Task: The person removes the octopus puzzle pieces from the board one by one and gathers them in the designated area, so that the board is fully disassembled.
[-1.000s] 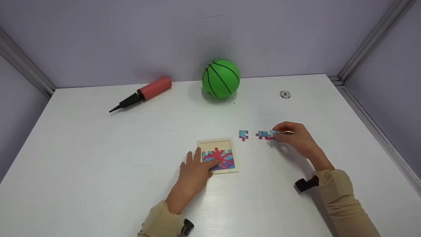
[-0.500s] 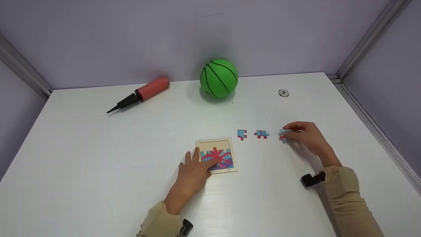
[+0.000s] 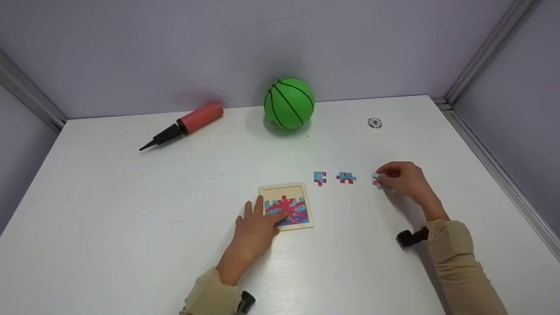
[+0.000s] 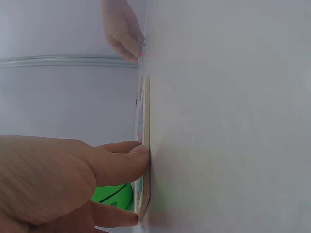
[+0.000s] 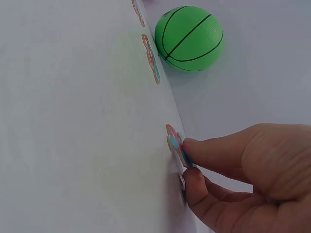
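Note:
In the head view my left hand rests on a small wooden puzzle tray, fingers extended over its left side. The lower part of the tray holds joined pieces showing a pink octopus; bare wood shows along its top. In the left wrist view the thumb lies against the tray's edge. Further right, my right hand pinches a blue and pink jigsaw piece between thumb and fingers, tilted close to the tabletop. A middle jigsaw piece and a left jigsaw piece lie apart, between tray and right hand.
A green ball with black lines sits at the back wall. To its left lies a red and black hand pump. A black and white round chip is at the back right of the white table.
My right hand has moved right with its jigsaw piece, away from the middle piece, and stays there over the last half second. The left hand keeps its place on the tray.

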A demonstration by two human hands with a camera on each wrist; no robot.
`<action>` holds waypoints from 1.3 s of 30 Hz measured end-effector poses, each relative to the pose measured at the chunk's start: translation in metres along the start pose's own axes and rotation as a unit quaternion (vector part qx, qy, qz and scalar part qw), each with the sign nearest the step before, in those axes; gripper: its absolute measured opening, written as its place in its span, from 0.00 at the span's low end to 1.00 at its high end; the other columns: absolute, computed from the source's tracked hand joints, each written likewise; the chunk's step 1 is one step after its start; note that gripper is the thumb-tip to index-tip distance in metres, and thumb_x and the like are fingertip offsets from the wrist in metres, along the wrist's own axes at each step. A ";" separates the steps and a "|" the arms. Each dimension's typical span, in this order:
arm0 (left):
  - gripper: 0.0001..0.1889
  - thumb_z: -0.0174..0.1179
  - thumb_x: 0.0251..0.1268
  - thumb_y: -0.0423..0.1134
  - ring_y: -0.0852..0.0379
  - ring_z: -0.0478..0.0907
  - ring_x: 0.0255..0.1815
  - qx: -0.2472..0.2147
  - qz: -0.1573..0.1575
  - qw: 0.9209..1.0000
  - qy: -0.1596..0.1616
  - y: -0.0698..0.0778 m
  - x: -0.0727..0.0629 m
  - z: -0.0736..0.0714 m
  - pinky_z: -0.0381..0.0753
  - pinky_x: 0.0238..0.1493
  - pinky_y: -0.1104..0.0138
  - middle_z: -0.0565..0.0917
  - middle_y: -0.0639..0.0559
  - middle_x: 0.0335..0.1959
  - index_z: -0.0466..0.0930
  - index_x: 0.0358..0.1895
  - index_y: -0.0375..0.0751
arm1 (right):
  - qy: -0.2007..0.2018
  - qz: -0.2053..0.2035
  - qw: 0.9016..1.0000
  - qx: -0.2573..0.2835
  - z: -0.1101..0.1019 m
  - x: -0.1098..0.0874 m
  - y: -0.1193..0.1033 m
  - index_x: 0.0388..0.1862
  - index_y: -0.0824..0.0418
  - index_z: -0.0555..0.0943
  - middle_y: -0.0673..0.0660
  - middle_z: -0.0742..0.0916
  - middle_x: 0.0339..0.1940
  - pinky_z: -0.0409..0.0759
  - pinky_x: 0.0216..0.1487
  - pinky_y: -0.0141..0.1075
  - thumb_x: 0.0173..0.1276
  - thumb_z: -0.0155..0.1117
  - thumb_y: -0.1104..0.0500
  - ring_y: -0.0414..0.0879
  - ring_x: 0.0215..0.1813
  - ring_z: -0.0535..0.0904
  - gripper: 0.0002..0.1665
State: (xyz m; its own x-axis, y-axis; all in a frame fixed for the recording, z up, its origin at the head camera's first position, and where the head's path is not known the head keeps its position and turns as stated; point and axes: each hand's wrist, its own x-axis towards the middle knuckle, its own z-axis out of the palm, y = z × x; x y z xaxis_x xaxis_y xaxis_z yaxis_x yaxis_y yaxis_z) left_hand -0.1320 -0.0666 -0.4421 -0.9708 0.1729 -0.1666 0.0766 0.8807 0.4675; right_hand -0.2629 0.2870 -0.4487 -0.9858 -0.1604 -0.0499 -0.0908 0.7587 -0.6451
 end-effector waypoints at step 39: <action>0.28 0.64 0.62 0.42 0.24 0.51 0.69 0.031 0.033 0.999 -0.021 -0.003 -0.022 0.001 0.61 0.58 0.34 0.57 0.30 0.72 0.72 0.66 0.53 | -0.022 -0.085 0.995 0.040 0.042 0.004 -0.078 0.43 0.64 0.84 0.58 0.85 0.38 0.77 0.36 0.38 0.66 0.63 0.60 0.50 0.36 0.82 0.10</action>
State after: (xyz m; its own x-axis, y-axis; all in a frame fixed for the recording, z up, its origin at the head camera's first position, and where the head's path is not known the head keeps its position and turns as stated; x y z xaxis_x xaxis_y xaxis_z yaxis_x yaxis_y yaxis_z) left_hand -0.1108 -0.0723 -0.4410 -0.9528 0.2482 -0.1749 0.1544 0.8920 0.4249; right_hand -0.2537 0.2002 -0.4307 -0.9499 -0.3110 0.0320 -0.2420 0.6666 -0.7051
